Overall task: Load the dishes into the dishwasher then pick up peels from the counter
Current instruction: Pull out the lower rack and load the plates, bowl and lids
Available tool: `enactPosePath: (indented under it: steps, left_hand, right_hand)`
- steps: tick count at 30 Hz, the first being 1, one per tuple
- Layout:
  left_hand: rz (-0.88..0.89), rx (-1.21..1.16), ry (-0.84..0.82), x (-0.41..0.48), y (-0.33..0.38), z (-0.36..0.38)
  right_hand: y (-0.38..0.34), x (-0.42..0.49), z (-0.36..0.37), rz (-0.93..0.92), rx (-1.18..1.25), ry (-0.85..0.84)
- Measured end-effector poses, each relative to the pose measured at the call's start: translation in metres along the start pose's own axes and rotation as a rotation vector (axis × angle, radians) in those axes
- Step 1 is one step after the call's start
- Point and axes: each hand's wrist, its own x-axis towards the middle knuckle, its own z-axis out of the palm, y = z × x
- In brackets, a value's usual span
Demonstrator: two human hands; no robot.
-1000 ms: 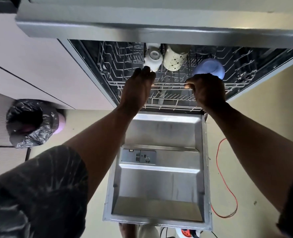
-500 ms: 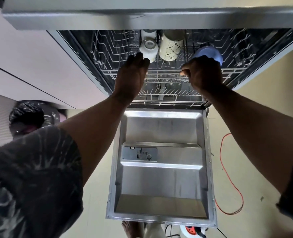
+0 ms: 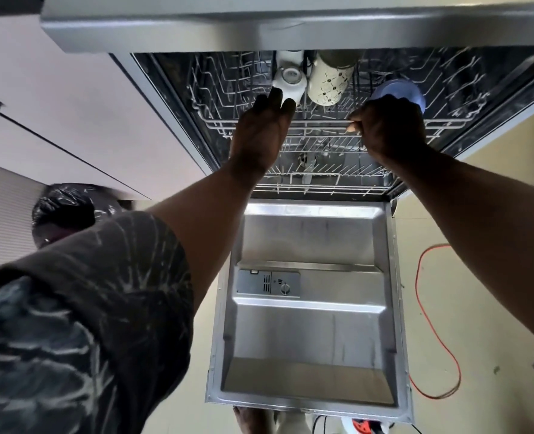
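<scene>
Right hand (image 3: 391, 130) grips the upper rack (image 3: 322, 129) by its front rail; left hand (image 3: 259, 136), straight-fingered, rests alongside (near the white cup (image 3: 290, 81)). Advise equal force both sides.

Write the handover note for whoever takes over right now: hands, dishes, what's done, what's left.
Left hand: open, fingers straight against the front of the rack, by the white cup.
Right hand: grips the rack's front rail.
In the rack: white cup, patterned mug, blue bowl.
Door: open, folded down.
Done: three dishes loaded.
Left: probably seat the rack, shut the door, then the peels; none in view.
</scene>
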Motion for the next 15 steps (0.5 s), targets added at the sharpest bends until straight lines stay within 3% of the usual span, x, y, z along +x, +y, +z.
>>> enactPosePath:
  steps: [3, 9, 15]
  left_hand:
    - [-0.125, -0.144, -0.009, -0.003, 0.002, 0.002]
    - [-0.077, -0.040, 0.018, -0.012, -0.009, 0.010]
    - [-0.206, -0.182, 0.028, -0.021, -0.008, 0.016]
  right_hand:
    - [-0.002, -0.001, 0.003, 0.013, 0.005, 0.003]
    - [-0.008, -0.008, 0.007, 0.049, 0.088, 0.030]
    - [-0.005, -0.019, 0.032, 0.059, 0.128, 0.137]
